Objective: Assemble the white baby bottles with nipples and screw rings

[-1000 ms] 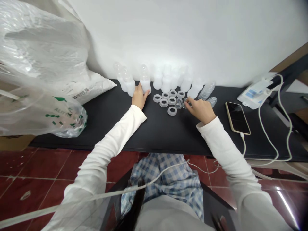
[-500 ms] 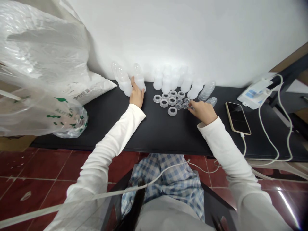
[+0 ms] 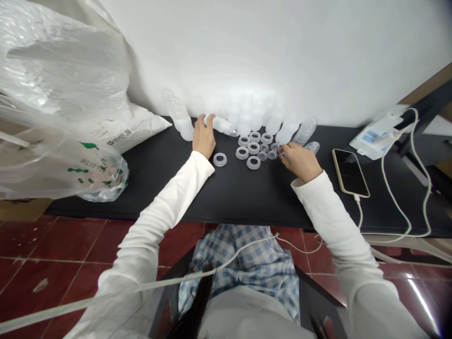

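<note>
My left hand has its fingers curled over the end of a white feeding bottle, which lies on its side, its clear domed cap pointing right. Just left stands another white bottle with a tall clear cap. A translucent collar ring rests apart, right of my left wrist. My right hand is closed at the fingertips on a small clear disc, partly hidden. Beside it are more small discs and several collar rings.
Several white bottles stand against the wall, with stacked clear caps and a loose cap to their right. A charging phone, a power strip and cables lie farther right. Large plastic bags fill the left.
The bottle at my left hand has gone from upright to lying on its side. One collar ring has shifted left and nearer me. My right hand has barely moved.
</note>
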Available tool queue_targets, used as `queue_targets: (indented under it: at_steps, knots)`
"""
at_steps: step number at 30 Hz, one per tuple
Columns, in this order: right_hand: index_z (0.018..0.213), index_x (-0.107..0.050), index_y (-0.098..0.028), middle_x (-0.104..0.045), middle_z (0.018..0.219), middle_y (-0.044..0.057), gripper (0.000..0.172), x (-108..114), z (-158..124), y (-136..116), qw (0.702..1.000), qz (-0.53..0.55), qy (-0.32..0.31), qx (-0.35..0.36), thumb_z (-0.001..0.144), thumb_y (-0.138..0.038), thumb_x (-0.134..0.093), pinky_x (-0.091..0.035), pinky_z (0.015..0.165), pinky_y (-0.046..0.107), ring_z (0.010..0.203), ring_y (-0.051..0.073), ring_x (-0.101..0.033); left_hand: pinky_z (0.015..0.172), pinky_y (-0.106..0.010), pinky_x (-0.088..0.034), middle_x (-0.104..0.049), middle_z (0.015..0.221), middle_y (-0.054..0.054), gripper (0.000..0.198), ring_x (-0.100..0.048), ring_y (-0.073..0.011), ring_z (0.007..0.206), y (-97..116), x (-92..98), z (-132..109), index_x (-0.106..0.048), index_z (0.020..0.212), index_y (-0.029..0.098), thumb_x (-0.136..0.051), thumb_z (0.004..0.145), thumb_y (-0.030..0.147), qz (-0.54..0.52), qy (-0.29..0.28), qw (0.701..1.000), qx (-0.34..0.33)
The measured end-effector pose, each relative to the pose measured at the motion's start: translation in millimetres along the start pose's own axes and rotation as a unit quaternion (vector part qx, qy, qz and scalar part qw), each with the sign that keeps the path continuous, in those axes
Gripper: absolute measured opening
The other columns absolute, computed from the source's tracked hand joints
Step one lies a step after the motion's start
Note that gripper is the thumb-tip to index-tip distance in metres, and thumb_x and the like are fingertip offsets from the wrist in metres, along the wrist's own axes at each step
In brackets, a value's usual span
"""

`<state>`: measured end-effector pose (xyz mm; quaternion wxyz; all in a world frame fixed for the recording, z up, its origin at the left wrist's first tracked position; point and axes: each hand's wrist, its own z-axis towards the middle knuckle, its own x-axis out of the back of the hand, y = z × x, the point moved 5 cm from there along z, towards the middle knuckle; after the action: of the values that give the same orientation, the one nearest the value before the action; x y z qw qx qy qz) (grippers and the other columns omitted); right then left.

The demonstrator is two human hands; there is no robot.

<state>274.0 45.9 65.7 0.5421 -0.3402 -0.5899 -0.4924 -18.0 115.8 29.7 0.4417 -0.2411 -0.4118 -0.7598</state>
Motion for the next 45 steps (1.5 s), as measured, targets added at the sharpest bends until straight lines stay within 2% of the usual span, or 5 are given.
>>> queue_targets:
  at_steps: [7, 21, 32, 40, 45]
  knots:
    - [0.119, -0.062, -0.010, -0.069, 0.109, 0.019, 0.031, -0.6, 0.7, 0.7, 0.999, -0.017, 0.027, 0.026, 0.091, -0.019, -0.051, -0.041, 0.071, 0.035, 0.099, 0.032, -0.065, 0.124, -0.061, -0.029, -0.047, 0.157, -0.017, 0.064, -0.036, -0.0389, 0.152, 5.1, -13.9, 7.6, -0.049, 0.148, 0.020, -0.058, 0.084, 0.014, 0.010, -0.110, 0.991, -0.070]
    - [0.119, -0.062, -0.015, -0.067, 0.106, 0.016, 0.036, 13.9, 4.4, -6.8, 0.989, -0.013, 0.148, 0.018, 0.101, -0.018, -0.032, -0.033, 0.077, 0.039, 0.093, 0.029, -0.058, 0.116, -0.054, -0.044, -0.063, 0.124, -0.017, 0.053, -0.061, -0.0324, 0.128, -29.4, -0.6, 28.7, -0.056, 0.121, 0.021, -0.051, 0.094, 0.066, -0.099, 0.133, 0.984, 0.068]
    - [0.121, -0.063, -0.019, -0.066, 0.100, 0.013, 0.043, 20.0, 1.4, -10.0, 0.971, 0.028, 0.238, -0.002, 0.104, -0.027, -0.025, -0.036, 0.082, 0.041, 0.095, 0.029, -0.058, 0.120, -0.057, -0.041, -0.058, 0.139, -0.027, 0.069, -0.052, -0.0387, 0.143, -49.8, -13.2, 39.1, -0.046, 0.138, 0.013, -0.045, 0.096, 0.067, -0.108, 0.102, 0.981, 0.123]
    - [0.119, -0.066, -0.021, -0.065, 0.099, 0.012, 0.043, 21.6, -1.4, -18.0, 0.956, 0.125, 0.265, -0.020, 0.105, -0.032, -0.027, -0.039, 0.084, 0.039, 0.095, 0.027, -0.059, 0.111, -0.054, -0.050, -0.064, 0.132, -0.019, 0.054, -0.063, -0.0330, 0.129, -4.5, 33.4, -12.2, -0.041, 0.146, 0.018, -0.053, 0.098, 0.039, -0.107, 0.069, 0.989, 0.077]
    - [0.118, -0.068, -0.022, -0.065, 0.099, 0.010, 0.038, 14.0, -4.6, -29.6, 0.939, 0.187, 0.287, 0.002, 0.106, -0.034, -0.034, -0.043, 0.084, 0.037, 0.096, 0.024, -0.062, 0.106, -0.046, -0.055, -0.063, 0.128, -0.014, 0.040, -0.065, -0.0273, 0.117, 30.4, 48.7, -68.3, -0.060, 0.128, 0.020, -0.056, 0.094, 0.040, -0.058, -0.108, 0.989, -0.088]
